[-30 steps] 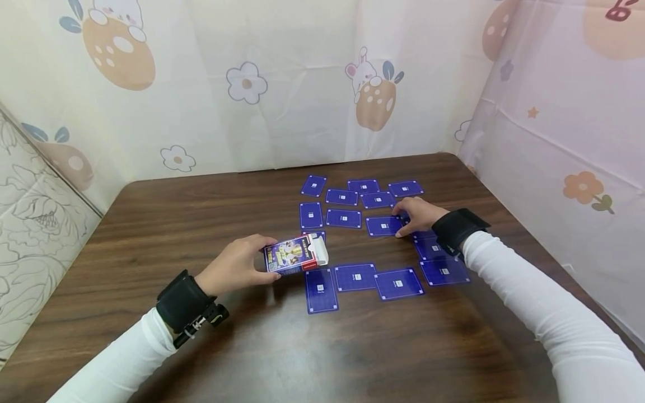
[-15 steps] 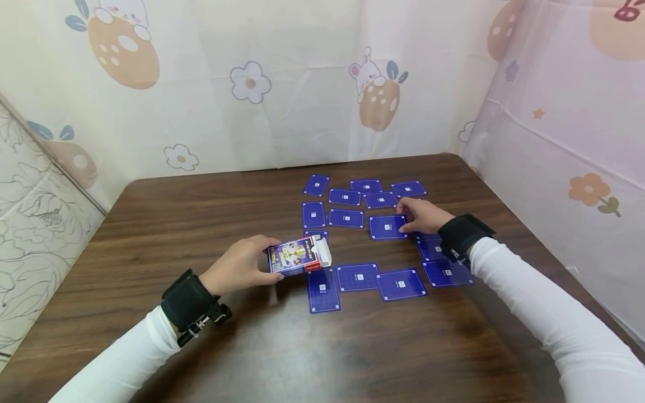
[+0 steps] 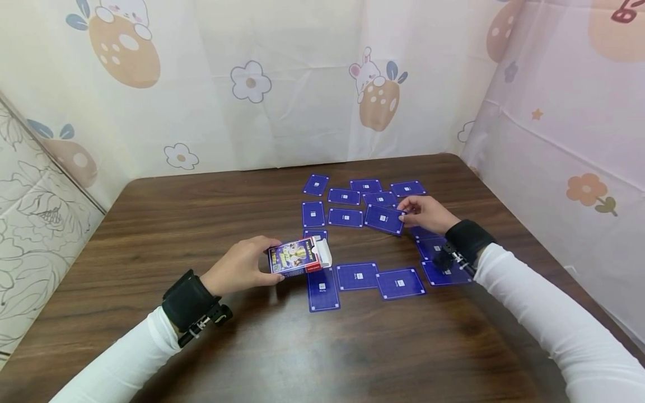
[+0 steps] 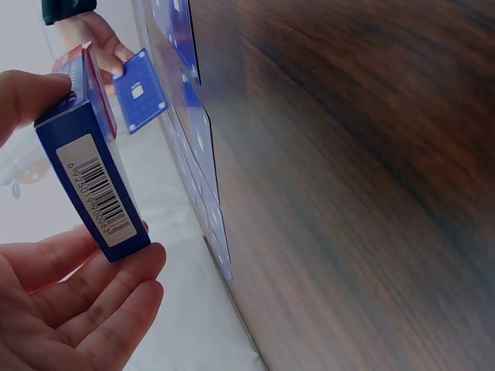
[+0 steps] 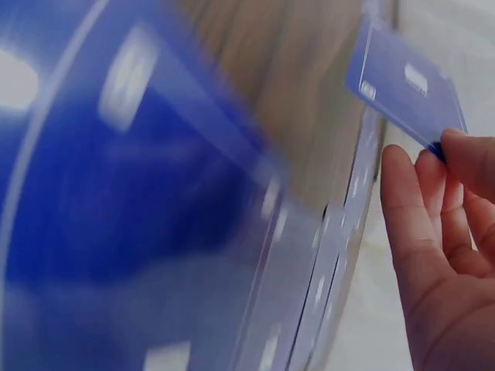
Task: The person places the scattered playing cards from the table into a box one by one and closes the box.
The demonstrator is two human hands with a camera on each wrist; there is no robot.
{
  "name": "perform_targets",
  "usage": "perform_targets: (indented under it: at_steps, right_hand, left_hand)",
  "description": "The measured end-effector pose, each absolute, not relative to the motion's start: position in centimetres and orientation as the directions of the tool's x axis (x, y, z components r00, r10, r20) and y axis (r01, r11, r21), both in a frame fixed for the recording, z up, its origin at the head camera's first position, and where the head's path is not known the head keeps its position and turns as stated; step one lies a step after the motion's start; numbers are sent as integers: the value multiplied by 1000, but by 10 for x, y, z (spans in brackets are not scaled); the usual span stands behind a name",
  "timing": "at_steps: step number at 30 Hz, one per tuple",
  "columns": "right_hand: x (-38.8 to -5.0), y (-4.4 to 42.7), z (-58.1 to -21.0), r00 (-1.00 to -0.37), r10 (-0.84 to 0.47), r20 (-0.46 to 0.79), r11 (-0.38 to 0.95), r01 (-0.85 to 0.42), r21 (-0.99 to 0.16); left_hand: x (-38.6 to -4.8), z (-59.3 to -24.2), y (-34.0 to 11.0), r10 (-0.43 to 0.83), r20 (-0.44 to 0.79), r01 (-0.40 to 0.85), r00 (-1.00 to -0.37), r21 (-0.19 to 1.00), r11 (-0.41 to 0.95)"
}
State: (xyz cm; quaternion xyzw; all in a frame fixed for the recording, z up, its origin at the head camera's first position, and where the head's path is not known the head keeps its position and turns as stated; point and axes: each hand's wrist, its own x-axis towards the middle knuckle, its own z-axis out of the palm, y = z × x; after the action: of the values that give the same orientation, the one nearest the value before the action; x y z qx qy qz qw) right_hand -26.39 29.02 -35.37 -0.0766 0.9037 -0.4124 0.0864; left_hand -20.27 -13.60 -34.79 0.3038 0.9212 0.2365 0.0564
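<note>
Brown table (image 3: 322, 358) | left grip (image 3: 241, 266): open box (image 3: 294, 257), inside hidden | right grip (image 3: 428, 214): card (image 3: 384, 219)

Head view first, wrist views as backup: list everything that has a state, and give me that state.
Card box: held, end flap open
Held card: raised off the table, tilted
Other cards: spread out, blue sides up
Left hand: gripping the box
Right hand: pinching one card
Black wristbands: worn on both wrists
</note>
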Motion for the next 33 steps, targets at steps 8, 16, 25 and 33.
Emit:
perform_targets:
  at_steps: [8,16,25,33]
  right_hand:
    - [-255,279,-344,-982,-108,-155,378,104,-920]
    - [-241,259,-331,-970,-145,-193,137,174,-975]
    - [-221,235,-324,-937,-253,-242,16,246,-969]
    - [-214,216,-329,-930,-300,-210,5,219,-976]
  left_hand:
    - [-204,-349,-136,592,68,553,-803,457,697]
    - [-204,-349,-134,590,70,551,-804,460,696]
    - [-205,-347,-132,600,64,557,-797,461,691]
    - [-203,-345,-127,606,69,560,-792,475,678]
